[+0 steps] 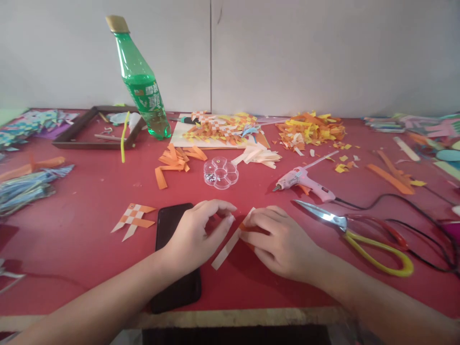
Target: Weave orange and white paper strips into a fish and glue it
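Between my hands lies a cream paper strip [225, 250], slanting across the red tabletop. My right hand [278, 237] has its fingers closed on the strip's upper part, with a bit of orange paper showing under the fingers. Over a black phone [176, 293] hovers my left hand [204, 230], its thumb and fingers curved and apart with nothing between them. Left of the phone is a woven orange-and-white paper fish [132, 218]. A clear flower-shaped case [221, 172] holding small black-and-white bits sits just beyond my hands.
Scissors [354, 235] and a pink glue gun [298, 181] with a black cord lie at right. Orange strips [176, 160] and cream strips [258, 156] lie behind the case. A green bottle [143, 91] stands near a dark frame [75, 130]. Woven paper pieces [223, 128] are heaped at the back.
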A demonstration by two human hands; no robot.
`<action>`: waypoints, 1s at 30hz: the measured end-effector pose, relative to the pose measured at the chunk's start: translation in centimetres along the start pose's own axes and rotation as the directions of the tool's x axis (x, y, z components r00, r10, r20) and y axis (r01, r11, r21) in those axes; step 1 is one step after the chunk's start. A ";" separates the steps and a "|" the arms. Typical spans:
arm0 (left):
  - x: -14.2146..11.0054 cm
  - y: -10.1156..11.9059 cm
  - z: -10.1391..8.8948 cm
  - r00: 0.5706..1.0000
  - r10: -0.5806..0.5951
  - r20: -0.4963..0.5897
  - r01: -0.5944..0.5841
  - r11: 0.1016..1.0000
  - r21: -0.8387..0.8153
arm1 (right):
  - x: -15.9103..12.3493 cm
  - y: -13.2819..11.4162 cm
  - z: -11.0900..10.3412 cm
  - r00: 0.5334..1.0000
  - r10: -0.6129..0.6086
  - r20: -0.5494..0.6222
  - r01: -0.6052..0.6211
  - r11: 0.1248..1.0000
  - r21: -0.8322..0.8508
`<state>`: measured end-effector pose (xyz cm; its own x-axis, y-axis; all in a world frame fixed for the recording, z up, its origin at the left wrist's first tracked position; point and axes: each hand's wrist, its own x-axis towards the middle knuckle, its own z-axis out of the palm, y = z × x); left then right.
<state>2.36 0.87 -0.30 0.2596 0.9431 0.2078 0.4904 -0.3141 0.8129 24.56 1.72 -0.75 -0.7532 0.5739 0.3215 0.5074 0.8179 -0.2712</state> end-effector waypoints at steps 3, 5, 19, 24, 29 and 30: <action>0.0 -0.2 0.0 1.000 -0.022 -0.001 0.022 1.000 0.006 | 0.0 -0.2 0.1 1.000 -0.004 0.009 0.005 0.999 -0.045; 0.1 -0.3 0.1 1.000 -0.024 0.000 0.024 1.000 0.006 | -0.1 -0.2 0.2 1.000 -0.010 -0.001 0.010 0.998 -0.062; 0.1 0.3 -0.5 0.984 0.170 0.055 -0.175 0.980 0.098 | 0.4 1.6 0.1 0.999 0.039 0.007 -0.040 0.997 0.060; -0.1 0.4 -0.2 0.934 0.322 0.154 -0.342 0.930 0.131 | 0.4 1.9 0.7 0.995 0.103 0.004 -0.102 0.978 0.184; -0.3 0.3 0.0 0.946 0.264 0.188 -0.289 0.950 0.121 | 0.5 1.4 0.6 0.992 0.127 0.011 -0.124 0.935 0.331; -0.2 0.3 0.0 0.945 0.261 0.199 -0.287 0.951 0.116 | 0.5 1.3 0.6 0.991 0.131 0.007 -0.125 0.926 0.356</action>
<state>2.45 0.56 -0.11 0.5390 0.7871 0.2999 0.4886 -0.5822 0.6498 24.61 3.01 -1.48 -0.6828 0.6760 0.2770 0.4150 0.6709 -0.6145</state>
